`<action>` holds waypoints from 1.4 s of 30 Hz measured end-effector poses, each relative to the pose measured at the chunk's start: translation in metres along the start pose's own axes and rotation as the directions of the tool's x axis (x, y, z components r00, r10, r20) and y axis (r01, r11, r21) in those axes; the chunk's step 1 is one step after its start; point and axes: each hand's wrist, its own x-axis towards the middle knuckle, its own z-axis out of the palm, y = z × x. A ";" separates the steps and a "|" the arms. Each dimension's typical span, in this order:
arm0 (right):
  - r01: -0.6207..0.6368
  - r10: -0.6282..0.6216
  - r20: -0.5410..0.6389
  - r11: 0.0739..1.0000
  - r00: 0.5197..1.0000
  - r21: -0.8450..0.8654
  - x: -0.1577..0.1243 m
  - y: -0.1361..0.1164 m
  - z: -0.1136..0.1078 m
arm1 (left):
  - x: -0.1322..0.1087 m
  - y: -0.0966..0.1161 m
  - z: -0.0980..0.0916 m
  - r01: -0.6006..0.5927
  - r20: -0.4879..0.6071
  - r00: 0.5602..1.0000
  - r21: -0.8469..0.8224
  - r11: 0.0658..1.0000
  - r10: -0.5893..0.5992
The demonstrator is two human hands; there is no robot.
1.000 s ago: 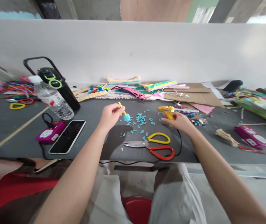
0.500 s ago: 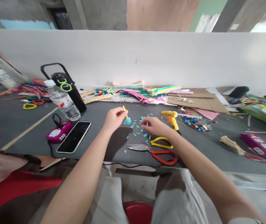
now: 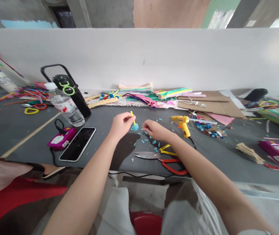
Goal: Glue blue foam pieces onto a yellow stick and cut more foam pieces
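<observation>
At 12 o'clock, white partition (image 3: pixel 105 55) beyond grey tabletop (image 3: pixel 102 125). Toward 10, black flask (image 3: pixel 82 106) just behind clear bottle (image 3: pixel 68 109). Near 5, scissors (image 3: pixel 147 155), handles partly hidden by a forearm. At 9, left hand (image 3: pixel 122 125), thumb and fingertips pinched on yellow stick (image 3: pixel 131 114). At 3, right hand (image 3: pixel 155 129), fingers curled, any grip impossible to tell; farther out, yellow glue gun (image 3: pixel 182 121). At clock centre, blue cluster (image 3: pixel 134 127) at the stick's lower end. Around 4, loose blue bits (image 3: pixel 154 142), scattered.
</observation>
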 end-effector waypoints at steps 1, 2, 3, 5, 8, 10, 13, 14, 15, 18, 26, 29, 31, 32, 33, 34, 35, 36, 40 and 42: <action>-0.029 0.032 -0.023 0.995 0.999 0.097 -0.004 0.001 -0.005 | 0.000 0.001 0.001 0.002 0.003 1.000 -0.002 1.000 -0.002; -0.052 0.061 -0.038 0.979 0.997 0.197 -0.009 0.001 -0.009 | 0.000 0.001 0.002 0.002 0.008 1.000 -0.006 1.000 -0.002; -0.060 0.078 -0.051 0.954 0.996 0.293 -0.013 0.001 -0.014 | -0.001 0.002 0.003 -0.001 0.018 1.000 -0.013 1.000 0.001; -0.029 0.083 -0.099 0.891 0.992 0.454 -0.021 0.002 -0.021 | -0.002 0.004 0.007 -0.006 0.050 0.999 -0.037 0.999 0.008; 0.052 0.061 -0.190 0.841 0.980 0.539 -0.029 0.004 -0.025 | -0.006 0.007 0.015 -0.005 0.128 0.992 -0.080 0.997 0.015; 0.078 0.047 -0.220 0.847 0.974 0.526 -0.031 0.005 -0.025 | -0.008 0.009 0.020 -0.003 0.171 0.985 -0.098 0.995 0.020; 0.068 0.104 -0.258 0.811 0.961 0.581 -0.029 0.007 -0.023 | -0.012 0.011 0.025 -0.004 0.202 0.979 -0.109 0.994 0.026; 0.059 0.142 -0.266 0.778 0.953 0.626 -0.029 0.006 -0.023 | -0.012 0.012 0.026 -0.005 0.203 0.979 -0.114 0.993 0.028; 0.052 0.179 -0.270 0.738 0.946 0.672 -0.028 0.005 -0.022 | -0.013 0.012 0.027 -0.005 0.203 0.979 -0.120 0.993 0.030; 0.047 0.228 -0.258 0.657 0.939 0.752 -0.027 -0.001 -0.021 | -0.013 0.014 0.028 -0.005 0.198 0.980 -0.132 0.991 0.031; 0.026 0.220 -0.230 0.667 0.948 0.745 -0.026 -0.013 -0.018 | -0.013 0.019 0.029 -0.001 0.227 0.973 -0.176 0.984 0.042; 0.020 0.225 -0.224 0.663 0.948 0.749 -0.026 -0.012 -0.017 | -0.013 0.019 0.029 0.005 0.238 0.970 -0.190 0.982 0.042; 0.025 0.222 -0.228 0.661 0.948 0.750 -0.025 -0.012 -0.017 | -0.013 0.020 0.029 0.012 0.248 0.968 -0.189 0.982 0.036; 0.029 0.223 -0.233 0.661 0.947 0.749 -0.025 -0.012 -0.016 | -0.013 0.020 0.028 0.016 0.252 0.967 -0.188 0.982 0.032; 0.032 0.226 -0.240 0.663 0.944 0.748 -0.025 -0.012 -0.015 | -0.013 0.021 0.028 0.020 0.254 0.967 -0.188 0.982 0.029; 0.035 0.229 -0.247 0.665 0.942 0.746 -0.025 -0.012 -0.015 | -0.013 0.021 0.028 0.025 0.256 0.966 -0.191 0.981 0.026; 0.039 0.230 -0.255 0.666 0.939 0.745 -0.025 -0.012 -0.014 | -0.013 0.022 0.028 0.031 0.259 0.966 -0.196 0.980 0.022; 0.045 0.228 -0.261 0.667 0.938 0.743 -0.024 -0.012 -0.013 | -0.013 0.023 0.029 0.038 0.265 0.964 -0.199 0.979 0.017; 0.088 0.209 -0.294 0.659 0.932 0.747 -0.024 -0.012 -0.010 | -0.013 0.025 0.030 0.046 0.300 0.954 -0.183 0.982 0.012; 0.101 0.204 -0.304 0.656 0.931 0.748 -0.024 -0.011 -0.009 | -0.013 0.025 0.030 0.046 0.300 0.954 -0.179 0.983 0.010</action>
